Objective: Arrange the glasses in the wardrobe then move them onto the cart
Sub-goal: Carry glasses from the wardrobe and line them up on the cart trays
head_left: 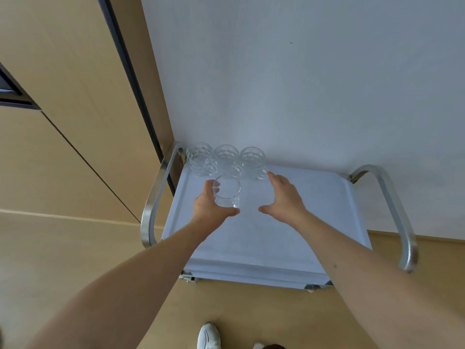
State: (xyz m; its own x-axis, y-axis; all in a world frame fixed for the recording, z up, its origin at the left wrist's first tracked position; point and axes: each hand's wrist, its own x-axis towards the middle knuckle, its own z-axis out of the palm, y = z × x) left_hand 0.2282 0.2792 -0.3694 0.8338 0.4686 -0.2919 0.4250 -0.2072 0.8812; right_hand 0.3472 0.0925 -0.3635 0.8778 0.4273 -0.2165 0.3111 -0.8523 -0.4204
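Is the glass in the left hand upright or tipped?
Upright. The glass shows its round rim up, base on the cart, left hand gripping its side.

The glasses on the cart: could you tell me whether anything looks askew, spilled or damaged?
Nothing stands out. Three clear patterned glasses stand upright in a row at the back of the white cart top. The left hand holds a plain clear glass upright; no spill shows.

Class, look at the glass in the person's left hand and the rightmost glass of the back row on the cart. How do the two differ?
1. The held glass has smooth, plain walls; the rightmost glass has a faceted pattern.
2. The left hand grips the held glass; the right hand only touches the rightmost glass with straight fingers.
3. The held glass stands nearer the person, in front of the row.

Both are clear, upright and empty.
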